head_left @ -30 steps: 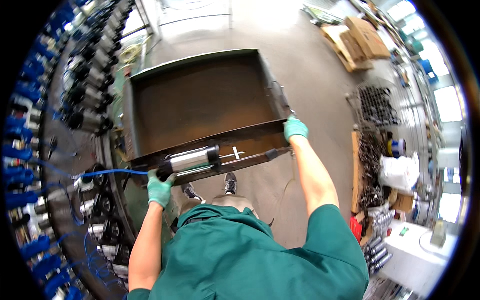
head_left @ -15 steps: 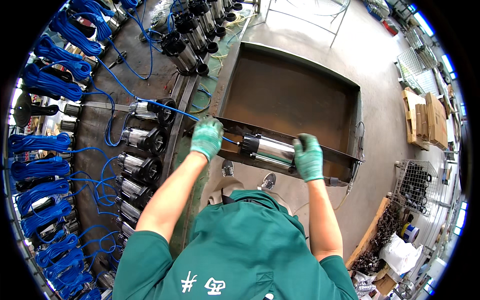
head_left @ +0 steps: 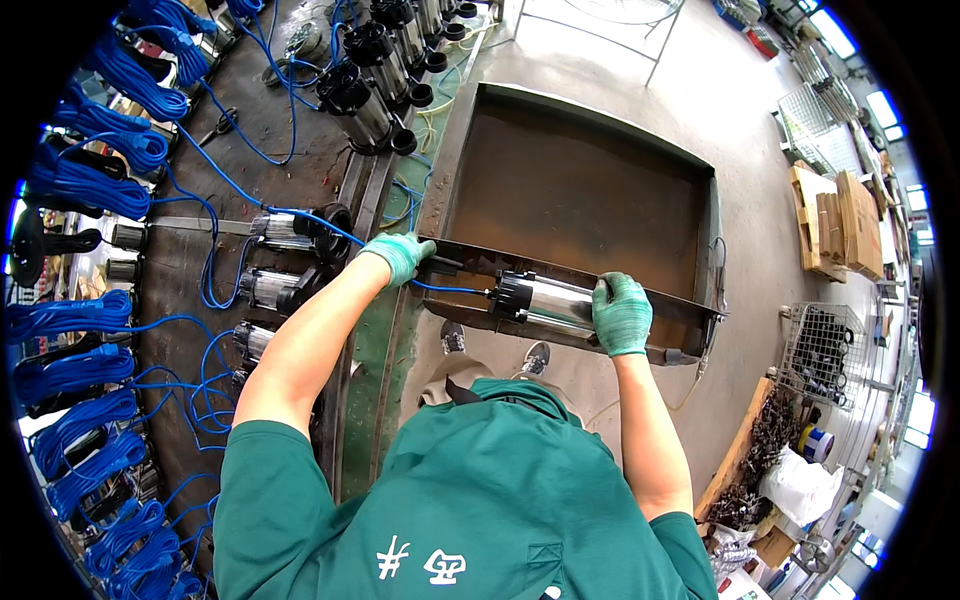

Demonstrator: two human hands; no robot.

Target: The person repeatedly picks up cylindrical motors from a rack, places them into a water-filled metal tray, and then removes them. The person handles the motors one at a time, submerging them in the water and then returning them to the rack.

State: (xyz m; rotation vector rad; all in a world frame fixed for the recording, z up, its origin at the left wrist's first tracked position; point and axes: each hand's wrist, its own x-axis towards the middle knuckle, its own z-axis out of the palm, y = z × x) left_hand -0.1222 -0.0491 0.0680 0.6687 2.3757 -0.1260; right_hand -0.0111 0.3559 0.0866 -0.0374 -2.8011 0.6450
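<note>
A shiny steel cylindrical pump [head_left: 552,303] with a black ribbed end lies on its side across the near part of the metal tank [head_left: 447,190]. My right hand [head_left: 622,314], in a green glove, is wrapped over the pump's right end. From the pump's black left end a blue cable [head_left: 452,289] runs to my left hand [head_left: 398,258]. That gloved hand is closed around the cable at the tank's left edge, its palm side hidden. A short dark bar [head_left: 440,263] shows beside its fingertips.
Left of the tank, a dark workbench [head_left: 190,262] holds several pumps, some lying, some upright [head_left: 355,105]. Coiled blue cables [head_left: 75,312] line its far left side. To the right stand flat cardboard [head_left: 858,225] and a wire basket [head_left: 822,350] of black parts.
My left hand has shifted left along the cable, leaving a longer stretch visible between it and the pump. The pump and my right hand have moved slightly right.
</note>
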